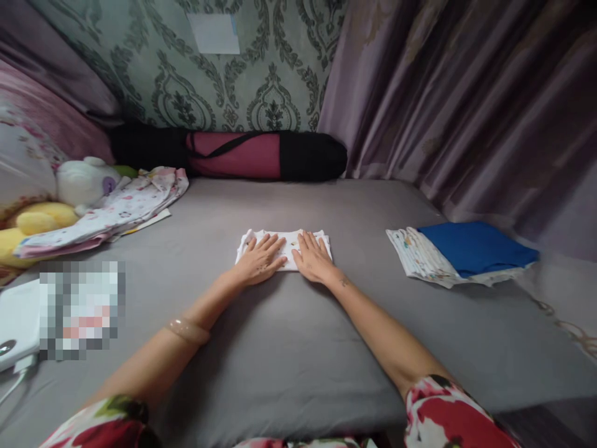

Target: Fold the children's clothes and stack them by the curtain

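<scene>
At the left edge of the frame, a white device (23, 317) with a cable lies on the grey sheet (289, 336) of a bed, beside a pixelated item (88, 311) too blurred to name. Above them sit a yellow plush toy (46, 216), a white plush toy (84, 183) and a pile of printed cloth (125, 202); a mauve curtain (69, 68) fills the upper left. Along the far edge, upper centre, stretches a long black and maroon bag (237, 152), below damask wallpaper (181, 106) bearing a pale paper (217, 34). At the frame's centre is a folded white printed cloth (289, 240); the left hand (263, 258) and right hand (314, 258) press flat on it, palms down, fingers somewhat spread. Right of centre, a blue folded cloth (476, 246) tops a stack of printed fabric (413, 255). Purple drapes (396, 93) cover the upper right.
</scene>
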### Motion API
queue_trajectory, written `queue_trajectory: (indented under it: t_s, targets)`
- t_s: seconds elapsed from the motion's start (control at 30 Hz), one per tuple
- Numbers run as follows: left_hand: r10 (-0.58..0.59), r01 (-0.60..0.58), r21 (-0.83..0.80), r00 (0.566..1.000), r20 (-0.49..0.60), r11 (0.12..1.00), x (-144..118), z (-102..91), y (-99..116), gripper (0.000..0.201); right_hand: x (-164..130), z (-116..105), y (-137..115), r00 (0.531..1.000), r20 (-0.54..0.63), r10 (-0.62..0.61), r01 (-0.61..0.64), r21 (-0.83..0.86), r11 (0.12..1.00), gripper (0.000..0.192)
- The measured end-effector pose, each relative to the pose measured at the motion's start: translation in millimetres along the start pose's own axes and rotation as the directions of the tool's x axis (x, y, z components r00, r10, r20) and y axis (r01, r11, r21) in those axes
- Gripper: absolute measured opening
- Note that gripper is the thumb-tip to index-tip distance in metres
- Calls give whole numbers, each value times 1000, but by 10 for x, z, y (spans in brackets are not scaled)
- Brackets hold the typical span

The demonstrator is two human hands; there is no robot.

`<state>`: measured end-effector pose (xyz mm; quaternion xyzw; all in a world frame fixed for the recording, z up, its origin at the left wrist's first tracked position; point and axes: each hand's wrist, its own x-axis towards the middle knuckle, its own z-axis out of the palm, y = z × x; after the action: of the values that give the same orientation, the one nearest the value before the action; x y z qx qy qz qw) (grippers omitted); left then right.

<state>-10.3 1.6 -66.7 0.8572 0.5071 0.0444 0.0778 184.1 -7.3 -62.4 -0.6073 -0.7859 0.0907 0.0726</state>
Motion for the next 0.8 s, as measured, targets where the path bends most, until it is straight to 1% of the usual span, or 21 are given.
queue_trajectory:
  t_s: [0.07, 0.13, 0.23, 0.3, 0.4, 0.63, 0.7, 0.8]
  targets:
    - [-56, 59, 42, 996, -70, 997, -37, -46, -46, 62, -12, -48, 67, 999, -35, 15, -15, -19, 1000, 64]
    - [-148, 157, 70, 982, -115, 985, -78, -40, -108, 65, -34, -52, 156, 996, -70, 47, -50, -53, 997, 64]
    - [-220, 224, 60, 973, -70, 973, -118, 39, -203, 72, -63, 10, 271, 995, -55, 77, -81, -74, 994, 65]
    - [-224, 227, 41, 972, -63, 973, -127, 98, -253, 75, -72, 55, 309, 995, -63, 75, -80, -78, 994, 65]
    - [-211, 213, 16, 974, -87, 977, -127, 152, -306, 75, -69, 89, 320, 995, -80, 66, -72, -85, 994, 66]
    - [-196, 198, 11, 975, -106, 980, -130, 177, -340, 76, -54, 130, 327, 992, -116, 52, -61, -78, 995, 66]
    - [-200, 202, 14, 975, -95, 979, -127, 181, -338, 77, -52, 142, 332, 992, -111, 53, -62, -78, 995, 66]
    - [-198, 198, -6, 978, -71, 980, -104, 190, -382, 78, -44, 120, 337, 996, -69, 61, -66, -77, 995, 68]
